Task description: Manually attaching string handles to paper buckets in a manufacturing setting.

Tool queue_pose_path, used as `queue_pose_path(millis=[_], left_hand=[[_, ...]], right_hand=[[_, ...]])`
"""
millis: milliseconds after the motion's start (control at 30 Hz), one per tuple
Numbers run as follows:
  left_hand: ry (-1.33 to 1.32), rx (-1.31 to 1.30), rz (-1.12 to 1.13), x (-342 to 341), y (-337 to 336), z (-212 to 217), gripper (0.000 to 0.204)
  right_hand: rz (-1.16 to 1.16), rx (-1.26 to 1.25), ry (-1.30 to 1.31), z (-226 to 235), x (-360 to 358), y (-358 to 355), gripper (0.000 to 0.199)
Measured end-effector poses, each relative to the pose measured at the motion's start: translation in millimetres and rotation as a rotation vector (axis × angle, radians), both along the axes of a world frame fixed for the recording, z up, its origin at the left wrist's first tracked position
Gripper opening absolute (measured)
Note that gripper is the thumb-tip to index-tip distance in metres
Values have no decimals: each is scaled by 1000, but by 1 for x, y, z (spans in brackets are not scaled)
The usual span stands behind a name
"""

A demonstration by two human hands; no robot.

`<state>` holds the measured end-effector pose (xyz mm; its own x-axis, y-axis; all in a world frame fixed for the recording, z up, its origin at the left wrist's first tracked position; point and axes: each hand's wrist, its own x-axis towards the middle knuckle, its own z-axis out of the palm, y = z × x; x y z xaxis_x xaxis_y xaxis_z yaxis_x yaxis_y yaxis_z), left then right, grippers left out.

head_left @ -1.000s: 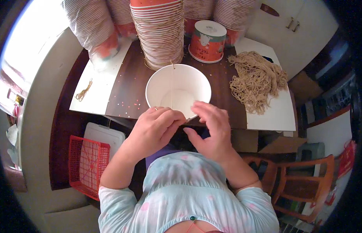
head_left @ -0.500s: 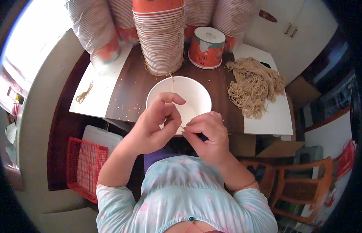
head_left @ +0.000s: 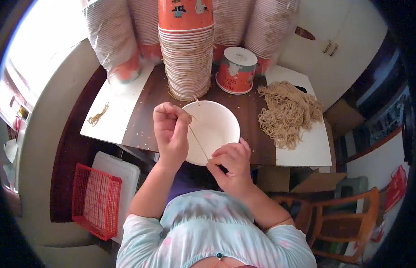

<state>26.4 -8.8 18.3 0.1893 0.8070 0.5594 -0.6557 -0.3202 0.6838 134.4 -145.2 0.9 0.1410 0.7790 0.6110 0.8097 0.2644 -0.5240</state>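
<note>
- My left fingers (head_left: 180,129) pinch a thin cord (head_left: 198,141) taut; my right fingers (head_left: 226,154) pinch it by the near rim of the white-lined bucket (head_left: 217,127), at the counter's (head_left: 147,111) front edge
- Cord seems light, limp; bucket light, dentable, best held by its rim
- Bucket stack (head_left: 189,62) crowds behind; cord heap (head_left: 288,114) near right edge

From my remote station I see a pale-aqua fabric top (head_left: 203,236) with blurred pink patches, short sleeves (head_left: 138,232), a gathered seam (head_left: 217,220) (softly puckered), and a round dark-green pendant (head_left: 219,256).
</note>
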Motion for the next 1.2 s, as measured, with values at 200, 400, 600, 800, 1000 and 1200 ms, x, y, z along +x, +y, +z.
queue_pose_path(millis=[200,400,600,800,1000,1200], left_hand=[[225,533,56,-4,-2,0,25],[509,1098,110,-17,-36,28,27],[246,-125,295,-80,6,10,59],[131,31,6,-75,52,70,95],[227,601,226,-38,143,185,89],[444,609,307,8,226,218,97]], right_hand=[[50,-270,-302,43,36,15,55],[55,-779,-280,49,104,101,41],[53,391,-261,89,63,68,36],[684,-51,271,143,59,92,87],[734,124,316,248,71,166,89],[495,202,162,267,101,250,90]])
